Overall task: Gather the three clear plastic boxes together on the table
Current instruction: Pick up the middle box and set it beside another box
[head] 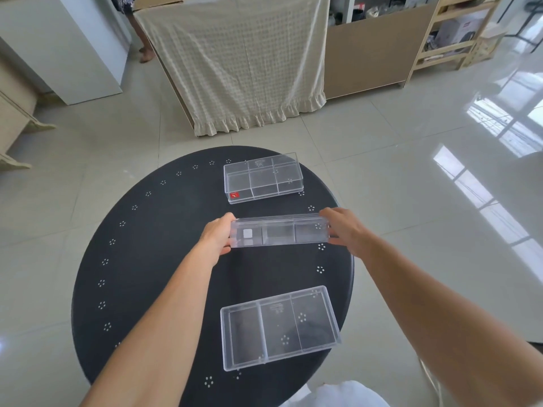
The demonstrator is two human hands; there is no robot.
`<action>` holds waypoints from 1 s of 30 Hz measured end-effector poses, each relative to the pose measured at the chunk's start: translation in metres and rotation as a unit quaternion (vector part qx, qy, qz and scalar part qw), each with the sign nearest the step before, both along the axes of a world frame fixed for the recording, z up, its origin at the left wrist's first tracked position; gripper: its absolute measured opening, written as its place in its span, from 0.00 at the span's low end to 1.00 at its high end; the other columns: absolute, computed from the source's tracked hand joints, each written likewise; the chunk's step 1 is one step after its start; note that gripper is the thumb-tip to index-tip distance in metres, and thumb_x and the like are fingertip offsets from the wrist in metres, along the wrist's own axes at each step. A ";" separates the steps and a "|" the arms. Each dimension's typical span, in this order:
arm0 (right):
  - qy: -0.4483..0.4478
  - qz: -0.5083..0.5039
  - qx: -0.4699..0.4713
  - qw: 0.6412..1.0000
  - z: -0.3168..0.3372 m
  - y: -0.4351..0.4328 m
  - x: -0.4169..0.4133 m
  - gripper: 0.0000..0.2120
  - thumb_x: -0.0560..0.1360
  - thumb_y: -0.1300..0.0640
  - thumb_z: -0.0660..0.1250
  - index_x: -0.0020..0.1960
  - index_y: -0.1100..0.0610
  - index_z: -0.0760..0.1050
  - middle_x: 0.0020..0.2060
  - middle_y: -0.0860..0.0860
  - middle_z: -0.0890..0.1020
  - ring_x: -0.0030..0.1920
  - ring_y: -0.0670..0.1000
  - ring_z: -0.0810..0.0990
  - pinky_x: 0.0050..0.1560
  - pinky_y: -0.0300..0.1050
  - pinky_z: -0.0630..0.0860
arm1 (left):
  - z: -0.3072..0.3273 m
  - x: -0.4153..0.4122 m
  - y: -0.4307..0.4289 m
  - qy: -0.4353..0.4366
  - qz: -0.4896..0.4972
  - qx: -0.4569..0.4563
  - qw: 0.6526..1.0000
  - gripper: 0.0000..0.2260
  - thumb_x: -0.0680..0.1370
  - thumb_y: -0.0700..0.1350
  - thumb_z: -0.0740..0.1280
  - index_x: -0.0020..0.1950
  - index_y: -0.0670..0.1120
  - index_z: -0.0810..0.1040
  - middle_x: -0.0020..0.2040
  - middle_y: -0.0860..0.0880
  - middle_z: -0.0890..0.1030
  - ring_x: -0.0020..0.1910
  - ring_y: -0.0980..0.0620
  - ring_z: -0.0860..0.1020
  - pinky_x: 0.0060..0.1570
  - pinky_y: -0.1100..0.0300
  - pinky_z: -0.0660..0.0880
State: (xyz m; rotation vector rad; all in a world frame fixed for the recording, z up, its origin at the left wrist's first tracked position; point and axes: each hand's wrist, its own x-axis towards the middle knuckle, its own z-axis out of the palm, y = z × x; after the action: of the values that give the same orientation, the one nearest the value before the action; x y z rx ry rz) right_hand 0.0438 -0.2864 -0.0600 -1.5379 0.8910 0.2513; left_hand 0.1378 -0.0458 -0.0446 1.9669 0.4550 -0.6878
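Observation:
Three clear plastic boxes are on or over the round black table (141, 259). A narrow divided box (279, 232) is in the middle, gripped at its left end by my left hand (217, 236) and at its right end by my right hand (343, 227). Whether it touches the table I cannot tell. Beyond it, near the far edge, lies a clear box with a red sticker (262, 177). Close to me lies a wide clear box with three compartments (279, 327), apart from the others.
Pale glossy floor tiles surround the table. A cream cloth-covered unit (235, 63) stands beyond the table, with a brown cabinet (373, 51) and wooden shelves (452, 33) to the right. A person's leg (144, 39) shows at the far left, beside a white cabinet.

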 end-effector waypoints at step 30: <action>-0.064 0.025 -0.144 0.987 -0.015 0.012 -0.008 0.30 0.75 0.58 0.66 0.75 0.53 0.60 0.70 0.55 0.71 0.64 0.56 0.75 0.64 0.49 0.72 | -0.024 0.024 0.014 -0.039 -0.034 0.042 0.998 0.09 0.75 0.50 0.68 0.51 0.46 0.76 0.51 0.47 0.79 0.49 0.48 0.78 0.47 0.53 0.74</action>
State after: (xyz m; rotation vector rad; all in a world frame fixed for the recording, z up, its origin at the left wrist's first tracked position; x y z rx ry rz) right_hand 0.0356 -0.2745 -0.0749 -1.8248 0.8141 0.0593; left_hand 0.1617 -0.0315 -0.0687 2.0889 0.3752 -0.6407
